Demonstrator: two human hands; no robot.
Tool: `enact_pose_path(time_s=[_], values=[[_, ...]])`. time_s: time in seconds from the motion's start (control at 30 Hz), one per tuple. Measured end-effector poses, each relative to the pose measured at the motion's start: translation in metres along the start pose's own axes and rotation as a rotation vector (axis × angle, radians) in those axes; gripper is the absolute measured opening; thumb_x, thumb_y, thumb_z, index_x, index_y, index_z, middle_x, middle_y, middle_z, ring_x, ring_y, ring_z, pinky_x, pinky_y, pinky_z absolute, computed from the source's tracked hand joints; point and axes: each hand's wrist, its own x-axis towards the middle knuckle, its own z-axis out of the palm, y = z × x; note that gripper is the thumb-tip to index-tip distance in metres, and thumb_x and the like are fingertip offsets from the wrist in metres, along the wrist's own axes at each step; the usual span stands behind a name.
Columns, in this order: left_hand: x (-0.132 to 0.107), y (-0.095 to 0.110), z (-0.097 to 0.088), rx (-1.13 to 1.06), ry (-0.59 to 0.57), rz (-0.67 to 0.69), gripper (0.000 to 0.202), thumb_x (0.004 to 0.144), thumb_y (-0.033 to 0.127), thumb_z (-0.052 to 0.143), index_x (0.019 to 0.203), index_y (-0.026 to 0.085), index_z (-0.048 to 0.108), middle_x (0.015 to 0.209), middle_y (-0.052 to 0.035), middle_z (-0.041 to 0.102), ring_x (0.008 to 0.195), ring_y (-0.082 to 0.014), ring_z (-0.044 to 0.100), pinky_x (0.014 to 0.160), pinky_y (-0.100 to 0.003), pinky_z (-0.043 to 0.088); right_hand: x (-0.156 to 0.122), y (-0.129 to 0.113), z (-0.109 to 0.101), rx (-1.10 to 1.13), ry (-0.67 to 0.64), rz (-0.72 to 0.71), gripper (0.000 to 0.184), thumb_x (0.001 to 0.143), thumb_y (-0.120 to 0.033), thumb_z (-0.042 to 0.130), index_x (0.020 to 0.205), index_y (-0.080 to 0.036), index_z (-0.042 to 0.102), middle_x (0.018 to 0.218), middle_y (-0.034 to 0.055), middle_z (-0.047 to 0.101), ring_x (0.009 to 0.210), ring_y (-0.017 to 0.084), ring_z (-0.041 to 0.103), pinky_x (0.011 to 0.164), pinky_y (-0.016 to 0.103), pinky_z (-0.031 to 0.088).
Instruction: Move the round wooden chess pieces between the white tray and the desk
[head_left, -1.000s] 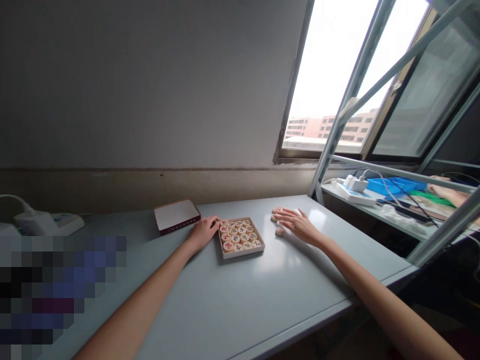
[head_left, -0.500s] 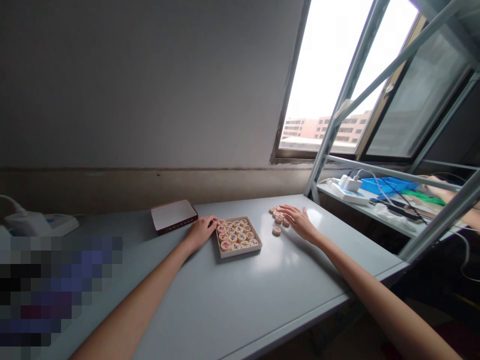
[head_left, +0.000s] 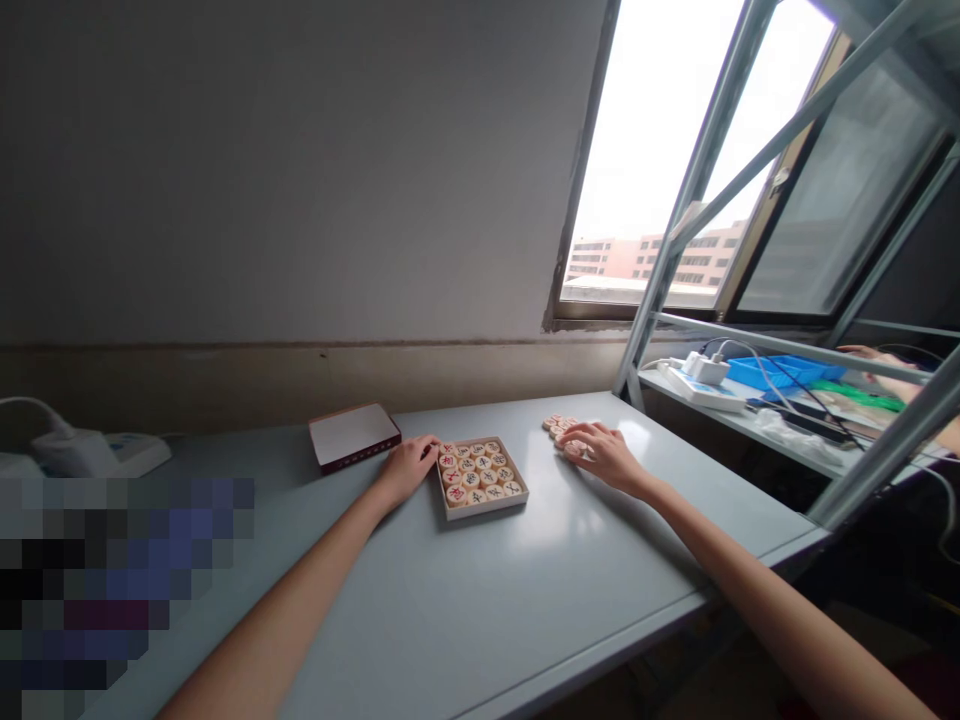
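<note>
A shallow box (head_left: 487, 511) on the table holds rows of round wooden xiangqi pieces (head_left: 484, 464), marked in red or black. My left hand (head_left: 407, 468) rests at its upper left corner, fingers curled against the rim. To the right, my right hand (head_left: 609, 458) is over a small cluster of loose xiangqi pieces (head_left: 556, 425), its fingers bent down and somewhat apart. Its fingertips touch or nearly touch the closest pieces, and the hand partly covers them. I see no piece lifted. Behind my left hand lies the dark red box lid (head_left: 354, 437), its white inside facing up.
The grey table (head_left: 465, 600) runs along a wall. White plugs and a power strip (head_left: 135, 453) sit at the left. A metal frame (head_left: 652, 300) stands at the right; beyond it are a blue tray (head_left: 780, 372), cables and another person's hand (head_left: 889, 372).
My right hand has lowered over the loose pieces, its fingers bending from a flatter spread. The separate piece closest to me is no longer seen apart. My left hand stays at the box.
</note>
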Motion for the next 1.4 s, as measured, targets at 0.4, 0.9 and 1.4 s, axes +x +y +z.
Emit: enact_pose_path(time_s=[0.4,0.9,1.4], values=[[0.001,-0.002,-0.002,-0.111,-0.004,-0.027,0.031,0.081,0.030,0.036,0.091,0.017,0.063,0.097,-0.0065,0.066,0.092,-0.0188,0.057,0.083,-0.027,0.041,0.059,-0.104,-0.012,0.150,-0.068,-0.372,0.033,0.081,-0.028,0.051,0.114,-0.031,0.052,0.115,0.0018,0.054,0.106,0.020,0.045,0.085,0.036,0.033],[0.004,-0.005,-0.001,-0.233,0.041,-0.045,0.034,0.076,0.030,0.042,0.090,0.011,0.067,0.097,-0.0101,0.067,0.092,-0.0209,0.060,0.086,-0.031,0.043,0.087,-0.143,0.028,0.123,-0.016,-0.392,0.021,0.079,-0.034,0.057,0.096,-0.023,0.060,0.102,0.0042,0.061,0.096,0.020,0.048,0.080,0.034,0.027],[0.002,-0.001,-0.002,-0.212,0.036,-0.060,0.033,0.076,0.029,0.039,0.089,0.015,0.067,0.096,-0.0075,0.068,0.092,-0.0200,0.060,0.086,-0.029,0.043,0.079,-0.050,0.000,0.031,-0.063,0.129,0.034,0.075,-0.026,0.056,0.108,-0.022,0.055,0.113,0.0101,0.054,0.106,0.027,0.044,0.084,0.043,0.034]])
